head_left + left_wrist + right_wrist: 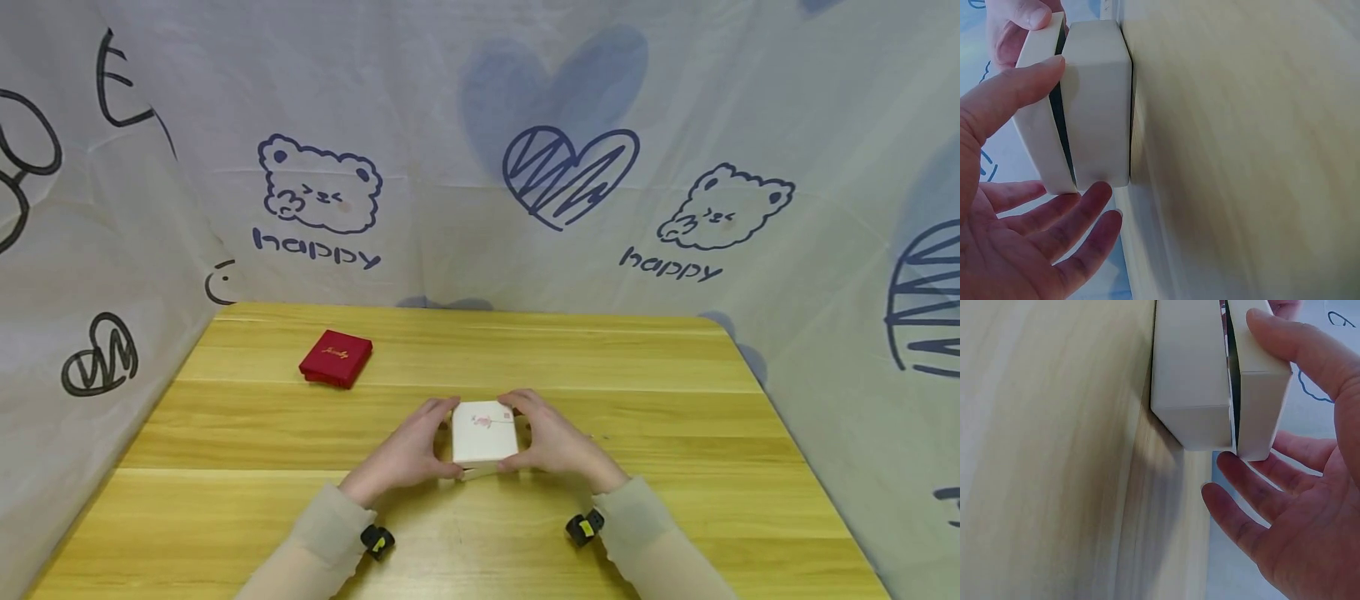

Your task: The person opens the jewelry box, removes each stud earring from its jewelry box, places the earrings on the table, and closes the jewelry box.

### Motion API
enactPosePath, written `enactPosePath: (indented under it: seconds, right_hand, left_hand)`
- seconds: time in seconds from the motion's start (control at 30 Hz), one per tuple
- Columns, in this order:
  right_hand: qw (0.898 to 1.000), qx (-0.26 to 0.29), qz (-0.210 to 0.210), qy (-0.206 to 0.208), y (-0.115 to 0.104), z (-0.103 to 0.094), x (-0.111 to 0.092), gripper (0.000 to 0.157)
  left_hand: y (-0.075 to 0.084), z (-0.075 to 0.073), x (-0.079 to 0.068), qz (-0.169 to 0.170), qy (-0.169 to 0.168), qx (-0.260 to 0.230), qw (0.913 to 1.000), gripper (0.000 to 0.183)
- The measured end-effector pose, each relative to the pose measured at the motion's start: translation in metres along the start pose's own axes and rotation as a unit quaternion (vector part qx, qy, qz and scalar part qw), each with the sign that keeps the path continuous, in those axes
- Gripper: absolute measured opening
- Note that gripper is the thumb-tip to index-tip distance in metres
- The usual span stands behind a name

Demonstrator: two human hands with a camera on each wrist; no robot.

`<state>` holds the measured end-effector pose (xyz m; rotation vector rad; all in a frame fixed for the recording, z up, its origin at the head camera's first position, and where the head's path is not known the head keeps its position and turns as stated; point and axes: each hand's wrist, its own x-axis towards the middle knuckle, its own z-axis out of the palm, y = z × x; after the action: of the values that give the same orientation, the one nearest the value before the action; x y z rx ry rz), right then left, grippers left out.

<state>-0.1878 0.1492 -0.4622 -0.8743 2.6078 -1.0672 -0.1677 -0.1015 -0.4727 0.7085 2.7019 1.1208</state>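
A small white gift box stands on the wooden table in front of me, its lid (483,443) printed with a small pink motif. Between the lid and the box base (1100,103) runs a dark, uneven gap, so the lid sits tilted on it. My left hand (408,450) grips the lid from the left, thumb on the near side and fingers at the far side. From the right, my right hand (561,446) holds the lid the same way, its thumb (1288,337) pressed on the near face. The base's underside rests against the tabletop.
A dark red box (337,358) with gold lettering lies farther back on the left of the table (637,375). Behind and beside the table hangs a pale cloth (442,225) with bear and heart drawings. A black device (377,542) shows at each wrist.
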Motion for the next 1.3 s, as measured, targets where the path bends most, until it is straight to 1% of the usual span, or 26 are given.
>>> enactPosePath:
  seconds: [0.1, 0.27, 0.43, 0.67, 0.9, 1.1, 1.3]
  right_hand:
    - [1.0, 0.003, 0.007, -0.003, -0.0007, 0.0, -0.0002, 0.088]
    - [1.0, 0.009, 0.006, -0.007, -0.0023, -0.0003, -0.0005, 0.087]
    - [1.0, 0.015, 0.009, -0.008, -0.0045, -0.0001, -0.0006, 0.086]
    - [1.0, 0.014, 0.013, -0.008, -0.005, 0.0006, 0.0, 0.085]
    - [1.0, -0.005, 0.011, -0.009, -0.0033, 0.0034, 0.0002, 0.084]
    - [1.0, -0.007, 0.015, -0.011, -0.0051, 0.0056, -0.0006, 0.084]
    - [1.0, -0.013, 0.019, -0.012, -0.003, 0.009, -0.0007, 0.085]
  left_hand:
    - [0.0002, 0.0009, 0.0, -0.001, 0.001, 0.004, 1.0, 0.1]
    - [0.0007, 0.0027, 0.0001, -0.001, -0.001, 0.001, 1.0, 0.099]
    - [0.0022, 0.0024, 0.0002, -0.002, -0.009, -0.005, 0.9999, 0.098]
    - [0.0035, 0.0032, 0.0016, -0.008, -0.021, 0.003, 0.9997, 0.098]
    - [0.0037, 0.0044, 0.0006, -0.015, -0.023, 0.011, 0.9996, 0.098]
    - [0.0024, 0.0052, 0.0, -0.022, -0.029, 0.021, 0.9991, 0.097]
    - [0.0012, 0.0054, -0.0003, -0.024, -0.036, 0.021, 0.9988, 0.098]
